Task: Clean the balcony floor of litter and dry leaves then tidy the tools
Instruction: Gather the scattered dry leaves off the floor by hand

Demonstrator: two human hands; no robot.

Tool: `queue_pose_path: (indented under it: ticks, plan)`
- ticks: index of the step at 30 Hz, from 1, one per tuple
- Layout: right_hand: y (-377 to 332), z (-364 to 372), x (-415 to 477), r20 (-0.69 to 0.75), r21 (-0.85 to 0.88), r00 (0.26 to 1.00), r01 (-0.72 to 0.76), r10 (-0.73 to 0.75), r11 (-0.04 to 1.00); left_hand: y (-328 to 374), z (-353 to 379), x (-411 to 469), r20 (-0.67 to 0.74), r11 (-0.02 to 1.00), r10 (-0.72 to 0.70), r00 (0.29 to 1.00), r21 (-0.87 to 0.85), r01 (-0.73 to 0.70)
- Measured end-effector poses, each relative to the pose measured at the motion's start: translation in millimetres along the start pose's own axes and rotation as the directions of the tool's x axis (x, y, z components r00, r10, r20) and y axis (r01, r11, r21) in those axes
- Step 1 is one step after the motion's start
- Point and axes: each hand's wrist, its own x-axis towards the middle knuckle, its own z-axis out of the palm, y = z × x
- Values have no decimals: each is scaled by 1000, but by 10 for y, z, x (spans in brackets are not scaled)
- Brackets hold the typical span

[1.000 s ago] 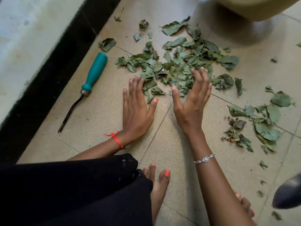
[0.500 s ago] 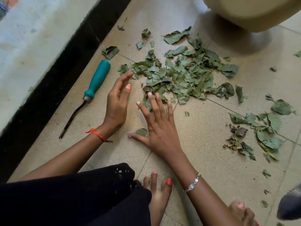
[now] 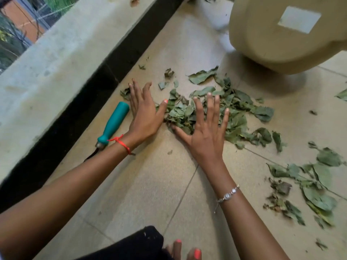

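Pile of dry leaves [image 3: 244,109], centre of frame, on the tiled floor [image 3: 150,188]. Right hand [image 3: 204,134] lies flat on the pile's near side, fingers spread; left hand [image 3: 144,113] rests at its left edge, fingers straight and splayed, gripping nothing. Teal-handled tool [image 3: 114,122] lies just left of the left hand. Scattered leaves [image 3: 317,186], lower right; beige container [image 3: 272,44], upper right.

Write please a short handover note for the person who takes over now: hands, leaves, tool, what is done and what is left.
Left hand: open, flat at the left edge of the main leaf pile.
Right hand: open, fingers spread on the pile.
Teal-handled tool: lies beside the left wrist, unheld.
Done: many leaves are heaped.
Left: gather the scattered leaves at right, lift the pile, put away the tool.
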Motion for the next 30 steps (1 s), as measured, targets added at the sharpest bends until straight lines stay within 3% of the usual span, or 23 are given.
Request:
queue_pose_path:
  ticks: [6, 8, 11, 13, 16, 19, 21, 26, 30]
  plan:
    - [27, 24, 84, -2, -7, 1000, -23, 23, 1000, -15, 166, 191, -44, 972, -137, 990, 189, 143]
    - [27, 31, 108, -27, -1, 999, -37, 37, 999, -22, 206, 195, -31, 983, -54, 998, 172, 58]
    - [69, 62, 199, -45, 21, 996, -75, 76, 997, 54, 251, 307, 26, 976, 215, 976, -25, -215]
    - [64, 36, 235, -53, 68, 996, -75, 78, 995, 82, 227, 397, -65, 957, 281, 958, -58, -285]
    - [76, -29, 295, -46, 184, 995, -79, 89, 980, 56, 198, 666, -203, 989, 145, 968, 47, -139]
    - [98, -109, 350, -42, 269, 994, -84, 99, 959, 15, 189, 911, -201, 996, 2, 980, 89, 16]
    - [154, -173, 402, -39, 300, 990, -116, 134, 947, 51, 239, 986, -169, 995, 48, 985, 92, -33]
    - [377, -368, 572, -68, 332, 958, -241, 278, 912, 170, 208, 994, -30, 937, 249, 968, -247, -248]
    - [623, -384, 753, 60, 249, 940, -341, 337, 906, 221, 261, 1033, 88, 951, 275, 958, -173, -257]
